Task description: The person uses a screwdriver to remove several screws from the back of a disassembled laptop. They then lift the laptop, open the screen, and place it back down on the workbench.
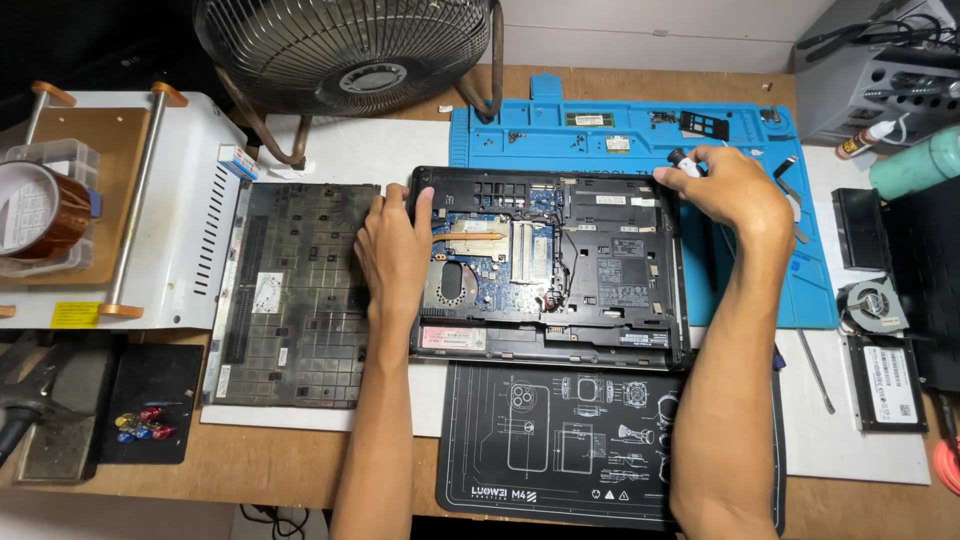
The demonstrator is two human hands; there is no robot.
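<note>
Head view. Left hand (395, 250) lies flat, fingers spread, on the left edge of the opened laptop base (550, 270), gripping nothing, just pressing. Right hand (735, 190) is closed around a small white-bodied tool with a black tip (683, 161), held at the base's far right corner.

Just left of the flat hand: detached dark bottom cover (295, 295), ribbed inner face up, touching the base's edge. Beyond the gripped tool: blue silicone repair mat (600, 125) with loose memory modules and small parts. Right of that hand, well apart: cooling fan (872, 303) and a flat drive (886, 380).

Nearer the person than both hands: black printed mat (560, 440). Wooden bench (250, 465); wire-guard floor fan (345, 40) at the far edge; white metal machine (190, 200) at far left.

Base interior: blue circuit board, copper heat pipe, matte black plastic frame.
</note>
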